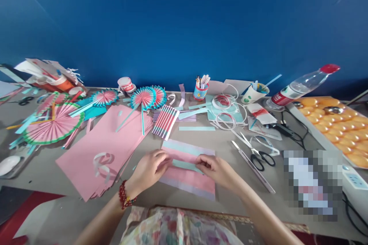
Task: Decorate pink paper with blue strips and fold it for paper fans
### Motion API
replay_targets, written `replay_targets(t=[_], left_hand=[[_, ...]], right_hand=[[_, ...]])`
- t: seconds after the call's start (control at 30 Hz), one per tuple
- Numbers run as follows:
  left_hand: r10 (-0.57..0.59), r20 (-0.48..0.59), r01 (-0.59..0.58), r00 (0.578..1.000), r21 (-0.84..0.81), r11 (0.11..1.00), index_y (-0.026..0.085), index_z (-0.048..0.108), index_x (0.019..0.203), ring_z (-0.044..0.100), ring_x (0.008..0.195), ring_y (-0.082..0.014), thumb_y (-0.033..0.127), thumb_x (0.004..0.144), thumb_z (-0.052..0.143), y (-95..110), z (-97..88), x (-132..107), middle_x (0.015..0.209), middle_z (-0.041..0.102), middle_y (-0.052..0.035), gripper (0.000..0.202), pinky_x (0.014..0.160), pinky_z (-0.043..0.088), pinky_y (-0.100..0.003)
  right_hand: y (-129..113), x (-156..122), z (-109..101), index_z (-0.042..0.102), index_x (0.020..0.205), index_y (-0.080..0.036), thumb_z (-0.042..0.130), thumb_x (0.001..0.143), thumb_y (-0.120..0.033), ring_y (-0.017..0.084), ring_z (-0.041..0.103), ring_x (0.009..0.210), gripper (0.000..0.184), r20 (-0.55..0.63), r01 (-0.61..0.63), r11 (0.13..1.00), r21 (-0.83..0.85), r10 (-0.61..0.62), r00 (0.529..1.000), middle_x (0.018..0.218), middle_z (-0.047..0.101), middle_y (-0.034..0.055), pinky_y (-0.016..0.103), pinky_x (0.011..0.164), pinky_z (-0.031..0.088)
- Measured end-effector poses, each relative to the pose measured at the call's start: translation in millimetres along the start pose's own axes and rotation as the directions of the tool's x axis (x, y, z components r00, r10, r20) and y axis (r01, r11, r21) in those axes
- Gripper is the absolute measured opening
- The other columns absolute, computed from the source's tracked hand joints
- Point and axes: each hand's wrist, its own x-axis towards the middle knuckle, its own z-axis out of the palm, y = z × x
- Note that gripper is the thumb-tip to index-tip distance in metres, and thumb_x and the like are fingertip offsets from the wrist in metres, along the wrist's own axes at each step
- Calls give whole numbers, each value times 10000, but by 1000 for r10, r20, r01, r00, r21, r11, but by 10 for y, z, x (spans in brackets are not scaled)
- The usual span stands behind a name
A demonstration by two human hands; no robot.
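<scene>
A pink sheet of paper with pale blue and lilac bands lies flat in front of me. Across its middle runs a light blue paper strip. My left hand pinches the strip's left end, a beaded bracelet on its wrist. At the other end, my right hand grips the strip between thumb and fingers. Whether the strip touches the sheet all along, I cannot tell. Just beyond the sheet rests a pleated striped paper piece, and a loose blue strip lies beside it.
Scissors and a utility knife lie to the right. Pink paper sheets are stacked at left, near paper fans. A leaning plastic bottle, rolls of white tape and a pen cup stand farther back.
</scene>
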Motion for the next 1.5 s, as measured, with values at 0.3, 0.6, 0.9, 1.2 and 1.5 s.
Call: replay_targets(t=[0.3, 0.6, 0.9, 1.2, 1.5], left_hand=[[52, 69, -53, 996, 12, 999, 243, 626, 1148, 604, 1105, -206, 238, 958, 475, 11, 60, -228, 1199, 635, -64, 242, 935, 495, -318], [-18, -31, 16, 999, -62, 998, 228, 596, 1081, 633, 1024, -214, 360, 924, 565, 129, 78, -103, 1102, 661, -65, 207, 866, 502, -303], [-143, -44, 130, 989, -210, 969, 201, 549, 811, 572, 726, -126, 233, 917, 502, 192, 95, -52, 777, 588, 11, 120, 635, 420, -201], [-265, -28, 253, 964, -221, 942, 203, 547, 844, 576, 688, -123, 298, 935, 503, 44, 27, -185, 748, 598, 17, 139, 621, 444, -199], [13, 54, -22, 998, 172, 985, 210, 564, 1026, 590, 979, -234, 200, 905, 578, 52, 191, -43, 1037, 600, -60, 122, 844, 473, -359]], right_hand=[[95, -89, 10, 647, 931, -245, 426, 928, -291, 163, 620, 747, 225, -35, 28, 990, -140, -34, 999, 879, 706, 8, 234, 657, 385], [38, -171, 30, 665, 929, -249, 446, 927, -314, 159, 613, 721, 228, -51, -4, 995, -97, -1, 999, 859, 705, 10, 229, 632, 385], [20, -156, 41, 658, 927, -244, 468, 896, -318, 157, 620, 745, 206, -18, -49, 999, -15, 48, 999, 871, 707, 3, 235, 654, 409], [149, -225, 31, 655, 957, -248, 459, 890, -333, 172, 647, 827, 224, -8, -55, 997, 52, 56, 998, 944, 715, 18, 253, 731, 454], [191, -214, 34, 667, 1048, -258, 507, 859, -343, 197, 665, 912, 261, 6, -71, 995, 72, 71, 997, 1046, 722, 29, 271, 786, 483]])
